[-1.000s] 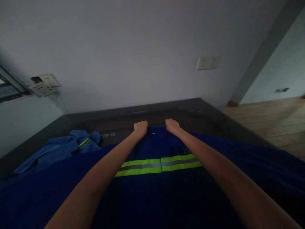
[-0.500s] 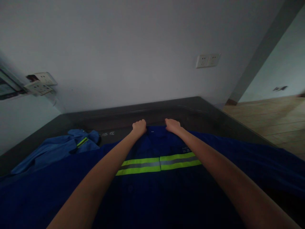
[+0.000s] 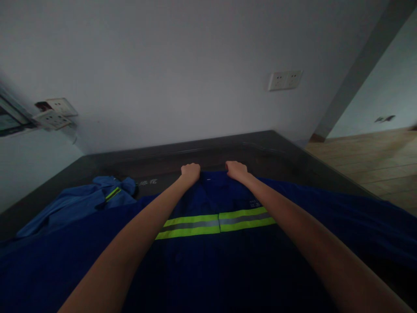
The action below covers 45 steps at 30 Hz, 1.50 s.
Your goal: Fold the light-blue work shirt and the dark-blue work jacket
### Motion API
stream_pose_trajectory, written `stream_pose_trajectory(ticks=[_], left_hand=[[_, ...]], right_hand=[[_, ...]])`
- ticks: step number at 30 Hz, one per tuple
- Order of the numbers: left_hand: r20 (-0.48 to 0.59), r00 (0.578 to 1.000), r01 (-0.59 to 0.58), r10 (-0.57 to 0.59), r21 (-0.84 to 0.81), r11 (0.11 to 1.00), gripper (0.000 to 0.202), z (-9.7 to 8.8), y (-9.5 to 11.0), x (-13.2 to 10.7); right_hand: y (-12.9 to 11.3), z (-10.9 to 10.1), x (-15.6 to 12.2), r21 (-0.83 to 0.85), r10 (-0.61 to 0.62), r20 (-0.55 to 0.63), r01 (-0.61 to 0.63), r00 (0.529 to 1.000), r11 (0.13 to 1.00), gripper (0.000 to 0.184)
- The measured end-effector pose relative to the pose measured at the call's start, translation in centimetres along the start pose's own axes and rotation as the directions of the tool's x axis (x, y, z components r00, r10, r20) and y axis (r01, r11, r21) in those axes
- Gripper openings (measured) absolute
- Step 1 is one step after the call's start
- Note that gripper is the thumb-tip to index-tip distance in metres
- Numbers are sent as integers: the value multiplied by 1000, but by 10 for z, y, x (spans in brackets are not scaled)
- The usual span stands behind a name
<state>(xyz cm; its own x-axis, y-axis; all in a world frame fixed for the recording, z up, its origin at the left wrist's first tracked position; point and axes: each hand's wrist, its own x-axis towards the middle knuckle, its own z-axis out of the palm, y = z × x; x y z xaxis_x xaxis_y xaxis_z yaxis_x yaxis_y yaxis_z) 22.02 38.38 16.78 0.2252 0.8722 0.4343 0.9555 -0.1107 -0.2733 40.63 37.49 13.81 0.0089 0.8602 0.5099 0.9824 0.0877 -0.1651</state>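
Note:
A dark blue work jacket point(image 3: 195, 261) lies spread out in front of me, its sleeves reaching to both sides. Across its chest runs a yellow-green and grey reflective band point(image 3: 192, 225). My left hand point(image 3: 190, 174) is closed on the jacket at the left side of the collar. On the collar's other side, my right hand point(image 3: 236, 169) grips the cloth in the same way. The fingertips of both hands are mostly hidden. Small light lettering shows on the chest near my right forearm.
The jacket rests on a dark table point(image 3: 280, 152) set against a grey wall. At the left lies another blue garment point(image 3: 81, 200) with a yellow-green strip. Wall sockets point(image 3: 285, 80) are at the right, and more sockets point(image 3: 55, 114) at the left. Tiled floor point(image 3: 368, 161) shows beyond the table's right edge.
Almost nothing differs. Both hands keep their hold on the collar, and the view has shifted only very slightly.

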Motion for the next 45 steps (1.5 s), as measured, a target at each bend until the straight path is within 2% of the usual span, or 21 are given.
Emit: stream_pose_trajectory(ticks=[8, 16, 21, 28, 33, 37, 40, 42, 45], left_hand=[[-43, 999, 1, -1, 4, 1000, 35, 3, 0, 4], [-41, 999, 18, -21, -52, 998, 32, 8, -7, 7], [-52, 999, 7, -12, -102, 995, 33, 17, -14, 6], [-93, 995, 18, -36, -181, 983, 29, 22, -21, 6], [-82, 996, 10, -33, -264, 965, 29, 27, -23, 12], [-85, 996, -31, 0, -363, 931, 41, 34, -38, 20], [-87, 996, -38, 0, -429, 902, 45, 39, -55, 20], [-80, 997, -50, 14, -467, 883, 42, 43, -65, 16], [-90, 995, -82, 43, -497, 864, 34, 48, -74, 7]], right_hand=[[2, 5, 3, 3, -15, -18, 15, 1000, 1000, 31], [4, 8, -4, 13, -35, -116, 37, 993, 999, 31], [6, 16, -8, 30, -70, -225, 78, 972, 996, 32], [6, 26, -8, -13, -101, -256, 101, 961, 995, 30], [4, 35, -9, -73, -132, -271, 116, 953, 991, 33], [4, 40, -8, -78, -117, -273, 99, 955, 992, 33], [4, 36, -9, -71, -110, -286, 93, 952, 993, 34], [-1, 31, -11, -65, -136, -330, 121, 934, 991, 32], [-19, 23, -13, 6, -214, -353, 231, 911, 973, 26]])
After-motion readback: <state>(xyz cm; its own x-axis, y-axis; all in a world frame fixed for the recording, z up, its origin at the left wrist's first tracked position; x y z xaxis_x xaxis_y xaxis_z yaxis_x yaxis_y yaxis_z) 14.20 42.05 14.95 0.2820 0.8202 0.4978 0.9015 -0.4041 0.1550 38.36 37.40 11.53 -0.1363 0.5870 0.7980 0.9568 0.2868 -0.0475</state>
